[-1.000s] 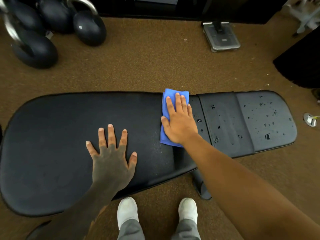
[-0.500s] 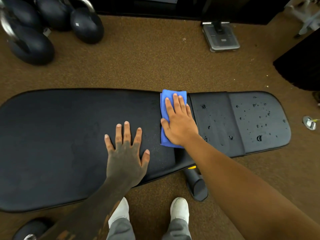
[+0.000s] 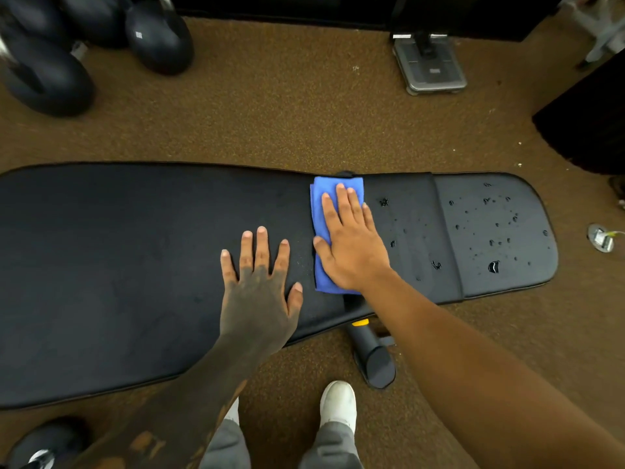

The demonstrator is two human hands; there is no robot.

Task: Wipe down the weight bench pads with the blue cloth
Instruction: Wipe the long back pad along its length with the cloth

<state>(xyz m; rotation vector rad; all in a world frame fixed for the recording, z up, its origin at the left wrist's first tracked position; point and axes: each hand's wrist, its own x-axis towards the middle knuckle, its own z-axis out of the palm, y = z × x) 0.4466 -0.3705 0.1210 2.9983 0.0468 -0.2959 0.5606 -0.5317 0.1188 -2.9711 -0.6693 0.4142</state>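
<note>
The black weight bench lies across the view, with a long back pad (image 3: 118,265) on the left and a shorter seat pad (image 3: 497,231) on the right. Water drops dot the seat pad and the strip beside it. A folded blue cloth (image 3: 319,211) lies flat at the right end of the long pad. My right hand (image 3: 351,245) presses flat on the cloth, fingers pointing away from me. My left hand (image 3: 260,282) rests flat and spread on the long pad, just left of the cloth, holding nothing.
Dark kettlebells (image 3: 159,38) stand on the brown carpet at the back left. A grey metal foot plate (image 3: 431,67) sits at the back right. The bench's leg (image 3: 372,357) juts toward my white shoes (image 3: 338,404). A small metal fitting (image 3: 602,236) lies right of the bench.
The view and my left hand have shifted right along the long pad. My right hand stays pressed on the cloth at the pad's right end, nudged slightly toward the far edge.
</note>
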